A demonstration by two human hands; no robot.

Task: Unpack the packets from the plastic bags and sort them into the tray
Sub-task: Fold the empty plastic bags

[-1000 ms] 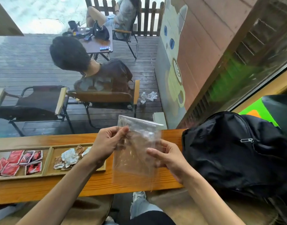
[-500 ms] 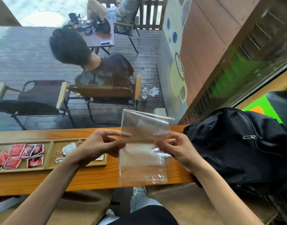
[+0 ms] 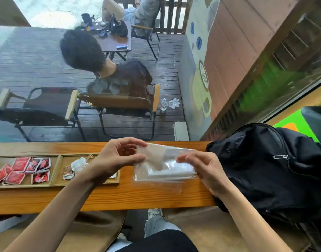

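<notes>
At a long wooden table [image 3: 119, 199], a black backpack [image 3: 275, 171] slumps at three o'clock and a two-compartment wooden tray [image 3: 56, 183] sits at nine. Red packets [image 3: 19, 171] fill the tray's left compartment; silver and brown packets [image 3: 78, 166] lie in the right. Between tray and backpack, just above the tabletop, a clear plastic bag [image 3: 165, 166] is held folded and apparently empty. The left hand [image 3: 116, 159] pinches its nine o'clock edge with curled fingers; the right hand [image 3: 205, 170] grips the three o'clock edge likewise. The sorting looks far along; the next move likely calls for setting this bag aside.
</notes>
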